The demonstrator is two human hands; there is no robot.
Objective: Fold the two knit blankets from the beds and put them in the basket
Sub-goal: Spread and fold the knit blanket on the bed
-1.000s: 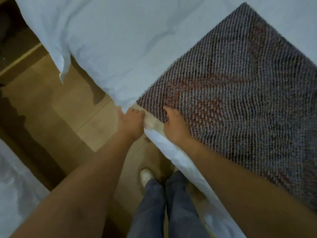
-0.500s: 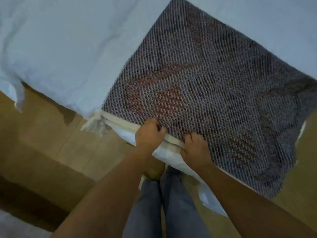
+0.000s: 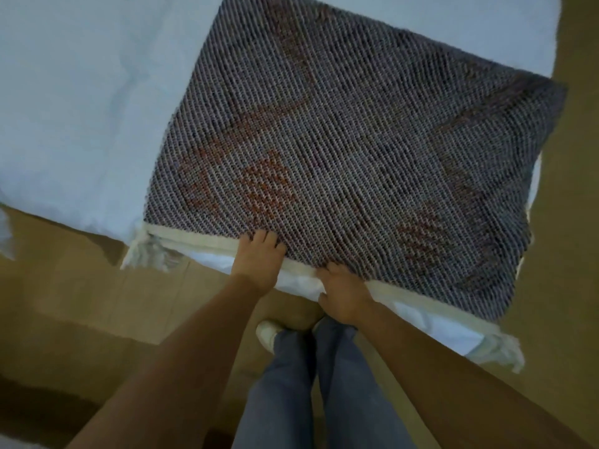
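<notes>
A grey-purple knit blanket [image 3: 350, 150] with rust-red patterns and a cream fringed border lies folded flat on the corner of a bed with white sheets [image 3: 81, 108]. My left hand [image 3: 259, 260] grips the blanket's near edge at the cream border. Beside it, my right hand [image 3: 343, 296] grips the same edge a little to the right, fingers curled over the fabric. No basket is in view.
Wooden floor [image 3: 81, 303] runs around the bed's corner. My legs in blue jeans [image 3: 311, 384] and a white shoe [image 3: 265, 333] stand right at the bed's edge. The blanket's white fringe [image 3: 146, 254] hangs off the left corner.
Both hands have moved from the blanket's left corner to the middle of its near edge. The view has shifted right, so more of the blanket and its far right corner show.
</notes>
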